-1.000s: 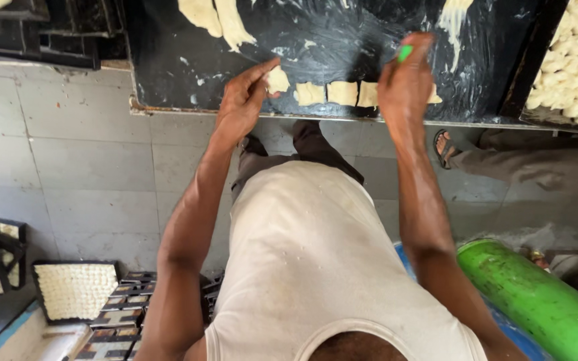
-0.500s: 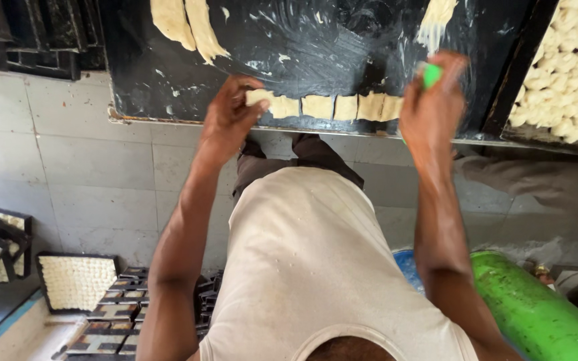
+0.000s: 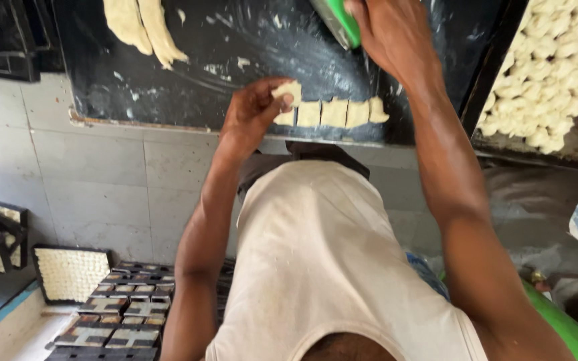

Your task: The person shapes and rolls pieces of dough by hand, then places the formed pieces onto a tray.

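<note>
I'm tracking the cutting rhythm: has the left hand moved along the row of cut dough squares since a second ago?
Yes. The left hand was beside the row of dough squares; now its fingertips pinch the end piece, lifted slightly above the row.

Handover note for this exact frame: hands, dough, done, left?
Left hand: pinching one dough piece at the left end of the cut row.
Right hand: gripping a green scraper above the row.
Done: row of cut pieces at the black board front edge; tray of pieces on the right.
Left: two dough strips uncut at the board's far side.
</note>
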